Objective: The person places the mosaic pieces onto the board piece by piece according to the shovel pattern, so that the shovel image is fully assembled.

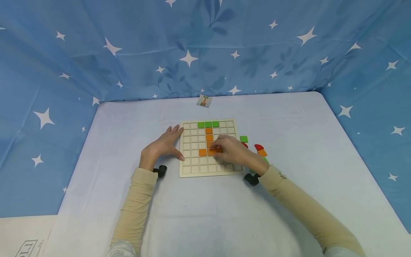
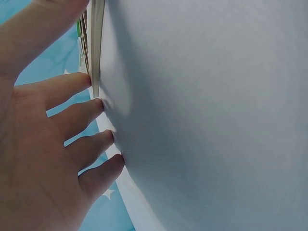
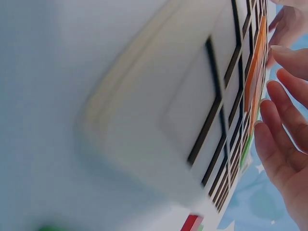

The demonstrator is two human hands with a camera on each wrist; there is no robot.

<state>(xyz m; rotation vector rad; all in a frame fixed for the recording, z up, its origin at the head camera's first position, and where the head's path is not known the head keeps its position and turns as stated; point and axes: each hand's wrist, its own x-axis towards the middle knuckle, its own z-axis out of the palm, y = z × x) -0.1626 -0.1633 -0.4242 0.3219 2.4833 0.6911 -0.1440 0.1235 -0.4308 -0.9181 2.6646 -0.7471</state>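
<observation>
A square wooden grid board [image 1: 195, 170] lies on the table. Three green tiles [image 1: 208, 124] sit in its top row, and several orange tiles [image 1: 209, 137] run down from them to a short row below. My left hand [image 1: 163, 144] rests at the board's left edge, thumb and fingers spread; in the left wrist view its fingertips [image 2: 109, 137] touch the tabletop beside the board. Over the lower orange tiles is my right hand [image 1: 233, 150], fingers bent loosely downward. No piece shows between its fingers in the right wrist view; its fingertips partly hide the tiles in the head view.
Right of the board lie loose pieces: a green square [image 1: 244, 139], a red quarter-round [image 1: 258, 147], an orange square [image 1: 262, 153] and others partly under the right forearm. A small pattern card [image 1: 204, 101] lies near the far edge. A blue star-patterned curtain [image 1: 212, 53] surrounds the table.
</observation>
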